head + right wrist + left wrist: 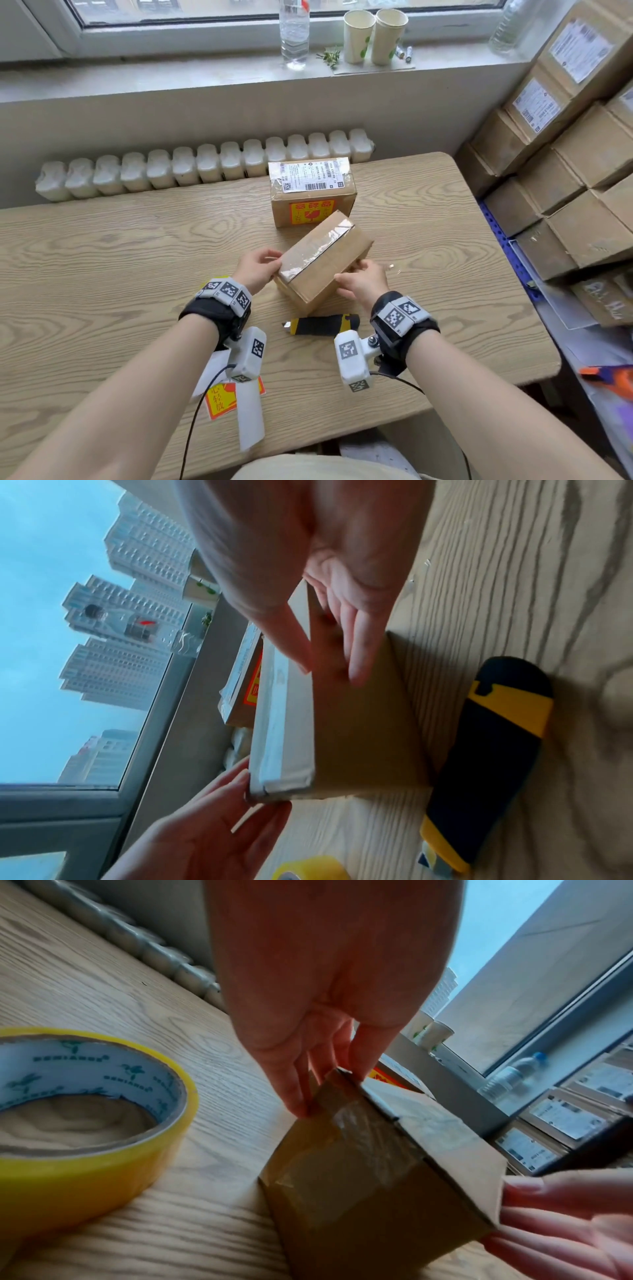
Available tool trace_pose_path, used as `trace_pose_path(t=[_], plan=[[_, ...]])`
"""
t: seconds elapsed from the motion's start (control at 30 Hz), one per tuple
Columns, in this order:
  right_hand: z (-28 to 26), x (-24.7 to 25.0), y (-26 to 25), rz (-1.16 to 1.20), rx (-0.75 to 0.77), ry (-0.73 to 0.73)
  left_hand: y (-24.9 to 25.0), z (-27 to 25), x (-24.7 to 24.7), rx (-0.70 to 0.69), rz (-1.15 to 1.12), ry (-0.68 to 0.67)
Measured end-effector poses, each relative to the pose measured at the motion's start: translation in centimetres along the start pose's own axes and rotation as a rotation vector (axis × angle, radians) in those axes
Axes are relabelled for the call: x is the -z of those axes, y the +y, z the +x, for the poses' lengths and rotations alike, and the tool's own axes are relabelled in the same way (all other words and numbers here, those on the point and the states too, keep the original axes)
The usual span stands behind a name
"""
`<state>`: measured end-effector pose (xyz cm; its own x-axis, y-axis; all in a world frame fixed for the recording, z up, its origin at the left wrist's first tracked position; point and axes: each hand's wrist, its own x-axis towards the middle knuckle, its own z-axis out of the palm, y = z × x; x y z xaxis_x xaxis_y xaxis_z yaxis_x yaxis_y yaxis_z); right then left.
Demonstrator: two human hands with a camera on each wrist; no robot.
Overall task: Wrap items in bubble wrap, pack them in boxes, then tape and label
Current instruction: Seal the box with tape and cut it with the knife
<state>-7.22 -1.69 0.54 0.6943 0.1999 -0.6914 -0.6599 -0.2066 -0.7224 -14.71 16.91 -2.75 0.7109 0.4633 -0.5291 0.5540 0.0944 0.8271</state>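
Left hand [256, 270] and right hand [363, 283] gripping taped box [323, 260] between them

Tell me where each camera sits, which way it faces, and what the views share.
Head: worn on the head, looking forward and down at the table; shows both forearms, left hand and right hand on the box.
Left wrist: looks along the left hand toward the window, tape roll beside it; right fingers show.
Right wrist: looks along the right hand toward the window, knife beside the box; left hand shows.
Shared: all three see the box.
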Motion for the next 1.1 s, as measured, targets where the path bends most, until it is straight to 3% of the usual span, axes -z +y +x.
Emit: trace_pose_path(t=[0.23,0.37,0.5,0.6,0.73,0.9,1.1], plan=[[-1.4,-1.0,0.2,-0.031,0.025,-0.006,-0.1,-1.7,0.2,0.05,-0.129,-0.07],[-1.2,-0.7,-0.1,-0.129,0.104,0.016,-0.7,-3.0,0.1,-0.016,-0.091,-0.114],[-1.0,-0.9,0.3,-0.24,0.174,0.026,-1.1,-3.1,-0.1,-0.062,-0.056,-0.074],[-1.1,-0.8,0.5,-0.417,0.256,0.083,-1.0,-3.1,0.4,-0.098,0.083,-0.067],[-2.7,-1.2,0.4,-0.733,0.492,0.221,-1.0,-3.7,2.5,-0.2,0.399,0.047],[-4.7,-3.8,2.4,-0.916,0.694,0.051,-3.2,-5.3,6.4,-0.227,0.796,0.146],[-5.5,-6.7,6.8,-1.1,0.712,-0.143,-7.8,-6.5,7.5,-0.192,1.108,0.05]])
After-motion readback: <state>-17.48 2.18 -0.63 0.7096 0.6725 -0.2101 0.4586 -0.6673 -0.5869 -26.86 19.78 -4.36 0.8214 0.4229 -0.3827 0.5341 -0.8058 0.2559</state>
